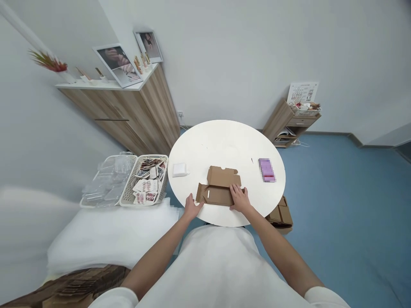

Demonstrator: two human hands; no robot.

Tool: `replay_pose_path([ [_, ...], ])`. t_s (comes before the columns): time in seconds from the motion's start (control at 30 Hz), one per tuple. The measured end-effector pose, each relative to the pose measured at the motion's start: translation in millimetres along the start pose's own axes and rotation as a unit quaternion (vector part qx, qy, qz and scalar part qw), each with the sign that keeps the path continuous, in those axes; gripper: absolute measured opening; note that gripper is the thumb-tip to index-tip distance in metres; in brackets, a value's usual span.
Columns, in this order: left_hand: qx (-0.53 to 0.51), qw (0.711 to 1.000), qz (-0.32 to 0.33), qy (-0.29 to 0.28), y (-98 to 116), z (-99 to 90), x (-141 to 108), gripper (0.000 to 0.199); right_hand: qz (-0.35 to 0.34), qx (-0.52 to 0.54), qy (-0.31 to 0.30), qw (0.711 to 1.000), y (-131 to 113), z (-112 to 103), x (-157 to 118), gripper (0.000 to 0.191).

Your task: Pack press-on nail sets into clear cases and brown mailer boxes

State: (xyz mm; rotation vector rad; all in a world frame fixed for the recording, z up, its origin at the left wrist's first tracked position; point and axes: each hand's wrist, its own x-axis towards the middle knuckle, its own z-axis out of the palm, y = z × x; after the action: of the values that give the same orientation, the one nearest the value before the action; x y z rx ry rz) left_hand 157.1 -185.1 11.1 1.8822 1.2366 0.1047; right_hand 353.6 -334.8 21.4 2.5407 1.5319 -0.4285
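Observation:
A brown cardboard mailer box (220,195) lies on the round white table (221,141), partly folded. Its lid panel is spread out on the far side, and a flap stands at its left end. At the right end, my right hand (239,198) grips the box, thumb by the near edge and fingers reaching over the inside. My left hand (192,208) is at the near left corner, its thumb close to the side flap and its fingers apart. Whether that thumb touches the cardboard, I cannot tell. A small white strip shows inside the box.
On the table are a white packet stack (180,170), a blurred purple pack (267,170) and a tiny dark item (252,161). Baskets of printed cards (146,186) and clear plastic cases (111,179) stand left. Folded cardboard (282,214) sits below right.

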Motion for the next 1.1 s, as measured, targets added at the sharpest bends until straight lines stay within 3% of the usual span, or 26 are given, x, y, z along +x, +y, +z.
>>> replay_pose_path([
  [0.13,-0.097,0.995,-0.014,-0.021,-7,3.2,9,0.062,0.007,0.007,-0.032,0.999,-11,-6,2,0.109],
  [0.33,-0.074,0.997,0.031,-0.01,2,6.8,12,0.037,0.008,0.045,-0.057,0.997,-28,-15,2,0.105],
  [0.57,-0.037,0.998,0.053,-0.021,9,2.6,2,0.052,0.019,0.073,-0.06,0.995,-40,-14,-1,0.109],
  [0.8,0.056,0.996,0.048,-0.043,16,-0.9,13,0.03,-0.013,0.082,-0.099,0.992,-33,-20,1,0.116],
  [1.1,0.083,0.993,0.076,-0.044,9,3.4,13,0.031,-0.022,0.104,-0.093,0.99,-28,-22,4,0.114],
])
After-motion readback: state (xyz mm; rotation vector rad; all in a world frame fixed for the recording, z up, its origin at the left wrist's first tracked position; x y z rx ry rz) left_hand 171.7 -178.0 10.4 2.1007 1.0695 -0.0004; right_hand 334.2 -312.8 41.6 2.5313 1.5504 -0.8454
